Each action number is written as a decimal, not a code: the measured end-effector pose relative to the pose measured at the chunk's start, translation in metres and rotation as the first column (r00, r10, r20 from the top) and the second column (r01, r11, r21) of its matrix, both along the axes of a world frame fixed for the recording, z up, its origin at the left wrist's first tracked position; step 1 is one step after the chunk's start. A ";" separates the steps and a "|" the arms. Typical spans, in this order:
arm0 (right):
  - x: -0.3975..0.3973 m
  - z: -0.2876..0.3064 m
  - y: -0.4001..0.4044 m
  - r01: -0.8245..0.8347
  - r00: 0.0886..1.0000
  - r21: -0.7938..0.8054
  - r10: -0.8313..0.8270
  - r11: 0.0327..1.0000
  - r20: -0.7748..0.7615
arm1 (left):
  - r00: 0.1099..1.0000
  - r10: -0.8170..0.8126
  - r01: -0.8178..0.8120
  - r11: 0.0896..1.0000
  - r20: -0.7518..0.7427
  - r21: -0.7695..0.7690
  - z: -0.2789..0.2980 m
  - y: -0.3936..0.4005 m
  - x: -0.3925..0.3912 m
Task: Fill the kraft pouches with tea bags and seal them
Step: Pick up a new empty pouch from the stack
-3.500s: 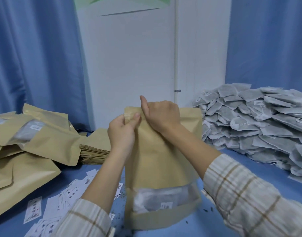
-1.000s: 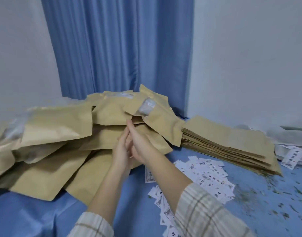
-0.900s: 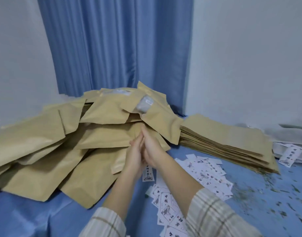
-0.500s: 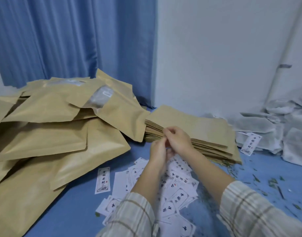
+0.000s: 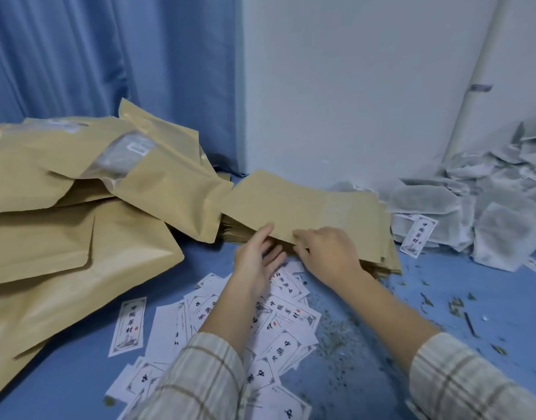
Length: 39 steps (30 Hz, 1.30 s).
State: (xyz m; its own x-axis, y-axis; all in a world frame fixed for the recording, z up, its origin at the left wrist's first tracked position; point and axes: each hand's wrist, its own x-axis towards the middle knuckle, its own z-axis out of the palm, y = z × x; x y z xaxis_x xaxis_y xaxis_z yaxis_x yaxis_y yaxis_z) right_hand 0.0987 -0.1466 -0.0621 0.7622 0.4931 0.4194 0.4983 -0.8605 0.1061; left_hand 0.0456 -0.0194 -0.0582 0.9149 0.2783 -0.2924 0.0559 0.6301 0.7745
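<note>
1. far left, a heap of filled kraft pouches [image 5: 78,225] sprawls over the blue worktop [image 5: 460,301]; one on top shows a clear window [image 5: 115,159] with something grey inside.
2. behind the heap hangs a blue curtain [image 5: 109,56], and to its right stands a pale wall [image 5: 351,86].
3. in front, near the lower edge, white printed labels [image 5: 288,313] lie scattered and overlapping on the worktop, one label [image 5: 127,325] lying apart to the left.
4. centre now: the left hand [image 5: 254,262] is at the near edge of the stack of flat empty pouches [image 5: 375,259], thumb on top of the top pouch [image 5: 303,204], fingers under its lifted edge; the grip pinches that edge.
5. just to the right, the right hand [image 5: 327,253] rests against the same edge, fingers curled down on the stack; whether that grip pinches the pouch i cannot tell.
6. both forearms come out of pale checked sleeves [image 5: 472,383].
7. right of the stack, loose tea crumbs [image 5: 454,304] speckle the worktop.
8. far right, a pile of grey tea bags [image 5: 488,213] leans against the wall, with one label [image 5: 418,234] lying at its foot.
</note>
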 end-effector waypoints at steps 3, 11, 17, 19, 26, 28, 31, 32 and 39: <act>-0.033 -0.001 -0.017 -0.220 0.970 0.151 0.200 0.964 0.137 | 0.990 -0.143 0.143 0.989 0.002 -0.038 0.006 -0.006 -0.010; -0.102 0.024 -0.045 -0.235 0.953 0.379 0.288 0.895 -0.089 | 0.994 0.092 -0.100 0.984 0.065 0.147 0.044 -0.038 -0.056; -0.155 0.081 -0.054 -0.009 0.872 0.827 0.410 0.562 -0.269 | 0.942 0.173 -0.333 0.597 0.288 0.730 0.072 -0.054 -0.105; -0.167 0.107 -0.057 0.210 0.739 0.948 0.595 0.241 -0.315 | 0.906 0.107 -0.415 0.420 0.409 0.807 0.083 -0.052 -0.120; -0.186 0.137 -0.090 0.468 0.577 0.866 0.803 -0.175 -0.150 | 0.940 -0.120 -0.338 -0.461 0.320 0.821 0.095 -0.046 -0.169; -0.188 0.124 -0.100 0.510 0.592 0.832 0.791 -0.218 -0.155 | 0.956 -0.107 -0.274 -0.657 0.273 0.702 0.083 -0.047 -0.174; -0.189 0.098 -0.119 0.536 0.638 0.819 0.733 -0.203 -0.236 | 0.976 -0.147 -0.218 -0.744 0.163 0.632 0.062 -0.043 -0.171; -0.188 0.089 -0.126 0.558 0.649 0.808 0.706 -0.189 -0.283 | 0.981 -0.169 -0.189 -0.755 0.091 0.627 0.056 -0.042 -0.169; -0.192 0.034 -0.140 0.695 0.605 0.705 0.645 -0.141 -0.467 | 0.726 -0.485 0.325 -0.382 -0.487 0.865 0.051 -0.077 -0.177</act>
State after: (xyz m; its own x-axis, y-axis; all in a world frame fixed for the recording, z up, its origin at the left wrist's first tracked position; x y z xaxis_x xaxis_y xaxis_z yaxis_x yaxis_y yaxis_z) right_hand -0.0936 -0.2865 -0.0278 0.9669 0.1072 -0.2317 -0.2550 0.3626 -0.8964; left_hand -0.1316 -0.0962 -0.0075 0.9321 -0.3201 -0.1697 -0.2239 -0.8771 0.4249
